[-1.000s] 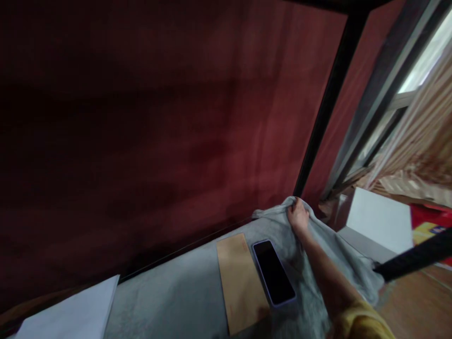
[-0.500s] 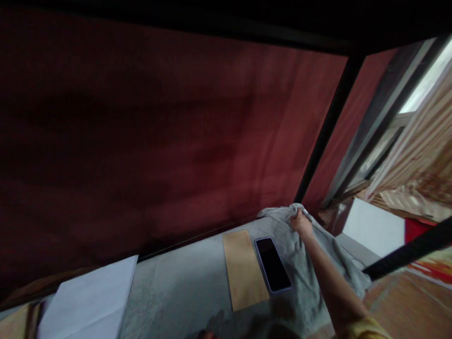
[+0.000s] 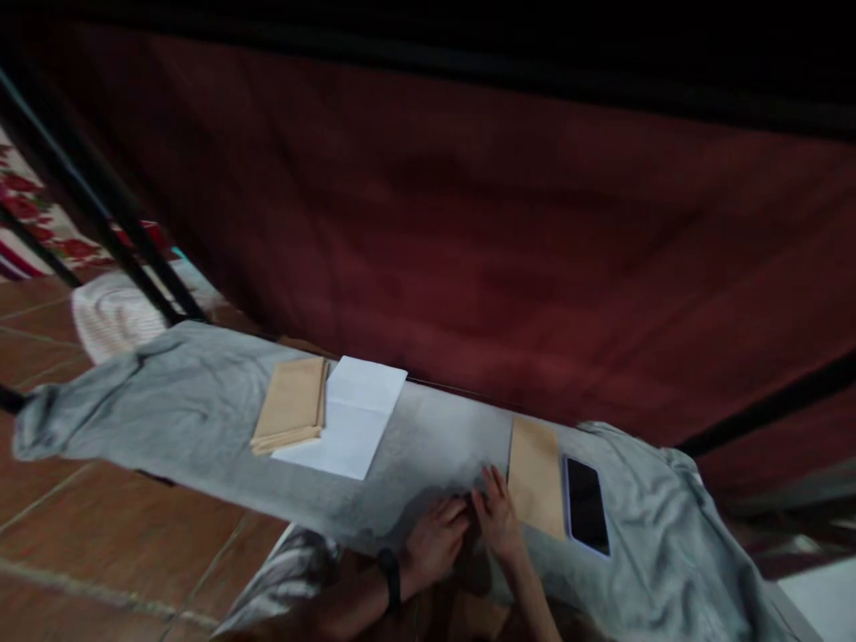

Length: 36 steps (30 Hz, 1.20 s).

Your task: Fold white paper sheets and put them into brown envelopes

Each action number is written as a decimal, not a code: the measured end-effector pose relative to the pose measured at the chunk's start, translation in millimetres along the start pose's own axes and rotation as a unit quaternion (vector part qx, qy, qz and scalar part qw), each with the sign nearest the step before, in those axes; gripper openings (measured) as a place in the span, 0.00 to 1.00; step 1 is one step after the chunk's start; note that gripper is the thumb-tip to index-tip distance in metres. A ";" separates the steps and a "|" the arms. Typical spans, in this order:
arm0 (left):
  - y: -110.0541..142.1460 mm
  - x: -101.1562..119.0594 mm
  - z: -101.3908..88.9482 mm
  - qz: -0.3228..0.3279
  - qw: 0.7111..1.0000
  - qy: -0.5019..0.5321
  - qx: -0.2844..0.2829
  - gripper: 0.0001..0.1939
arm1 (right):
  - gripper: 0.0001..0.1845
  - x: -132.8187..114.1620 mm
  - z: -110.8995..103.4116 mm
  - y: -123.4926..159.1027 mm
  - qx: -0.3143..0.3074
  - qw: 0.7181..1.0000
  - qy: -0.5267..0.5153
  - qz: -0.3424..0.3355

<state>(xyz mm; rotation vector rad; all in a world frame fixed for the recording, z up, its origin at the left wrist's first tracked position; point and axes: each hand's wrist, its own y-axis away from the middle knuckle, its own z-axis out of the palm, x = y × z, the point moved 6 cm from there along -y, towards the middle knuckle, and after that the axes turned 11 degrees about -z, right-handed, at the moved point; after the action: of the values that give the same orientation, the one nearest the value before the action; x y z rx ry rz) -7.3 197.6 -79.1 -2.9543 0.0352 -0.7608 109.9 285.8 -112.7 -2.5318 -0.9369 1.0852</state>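
Red curtain (image 3: 468, 267): a dim backdrop along the far side of a long, low surface.
Gray cloth (image 3: 441, 428): under your hands, covering that surface; flat through the middle, rumpled at the left and right ends.
Left hand (image 3: 438, 539): at the near edge, fingers curled inward; cannot tell whether they grip anything.
Right hand (image 3: 498, 522): just beside the left, fingers straightened and parted, nothing seen in their grasp.
Fingertip work: probably best kept light and low, so your touch doesn't drag the cloth into folds.
Brown paper rectangle (image 3: 536, 477): just right of your right hand; keep that wrist from nudging it.
Phone (image 3: 587, 506): lies face up, right of the brown paper; leave your elbow room there.
White sheet (image 3: 365, 410): farther left, flat, with a crease across it.
Brown stack (image 3: 289, 401): overlaps the sheet's left side; its layers could slide if the cloth is pulled.
Shadowed gap: darkness between your hands hides the thumbs and anything small there.
Lower right corner: a pale object (image 3: 826, 593) is cut off, too partial to name.
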 end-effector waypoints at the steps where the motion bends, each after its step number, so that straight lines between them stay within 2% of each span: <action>1: 1.5 -9.1 -10.5 -0.015 1.000 -0.003 0.023 0.16 | 0.29 -13.6 12.3 10.0 -0.003 1.000 0.027 -0.008; 3: 7.0 -38.4 -39.1 -0.063 0.994 -0.018 0.087 0.19 | 0.29 -31.9 28.5 26.2 -0.021 0.996 0.083 -0.010; 6: 21.8 -101.1 -84.2 -0.173 0.966 -0.084 0.174 0.23 | 0.29 -44.8 34.1 36.5 -0.046 0.991 0.124 -0.008; 8: 32.7 -143.2 -101.5 -0.253 0.941 -0.135 0.178 0.26 | 0.29 -48.8 30.8 35.8 -0.049 0.990 0.132 -0.013; 9: 36.8 -159.8 -104.1 -0.278 0.936 -0.149 0.158 0.28 | 0.29 -50.3 28.7 34.5 -0.047 0.989 0.137 -0.017; 11: 40.5 -178.6 -101.5 -0.279 0.940 -0.161 0.109 0.27 | 0.29 -53.0 25.1 31.9 -0.043 0.988 0.148 -0.024; 13: 40.4 -183.4 -97.7 -0.275 0.944 -0.163 0.082 0.23 | 0.28 -55.1 23.4 30.4 -0.042 0.987 0.156 -0.027; 16: 35.9 -179.3 -100.8 -0.290 0.943 -0.145 0.077 0.19 | 0.28 -56.9 22.6 30.3 -0.046 0.986 0.160 -0.024; 21: 32.0 -179.0 -116.8 -0.295 0.954 0.014 0.058 0.16 | 0.29 -57.4 22.0 31.4 -0.056 0.983 0.176 -0.023; 26: 34.7 -196.9 -127.7 -0.363 0.925 0.086 0.075 0.10 | 0.28 -57.9 21.0 30.9 -0.050 0.982 0.180 -0.023; 32: 27.8 -208.8 -140.4 -0.395 0.902 0.138 0.108 0.08 | 0.27 -58.6 20.7 31.2 -0.042 0.983 0.178 -0.025; 34: 27.9 -205.7 -145.0 -0.398 0.899 0.138 0.121 0.08 | 0.28 -57.9 20.9 31.5 -0.041 0.983 0.179 -0.024; 36: 28.2 -192.7 -145.9 -0.384 0.904 0.132 0.131 0.08 | 0.28 -56.4 21.0 31.4 -0.040 0.984 0.173 -0.023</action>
<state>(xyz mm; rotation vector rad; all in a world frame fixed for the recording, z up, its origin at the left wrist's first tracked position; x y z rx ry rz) -246.4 166.2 -47.2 -2.5280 -1.1663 -1.1182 80.2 224.8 -109.1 -2.6303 -0.9488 0.5747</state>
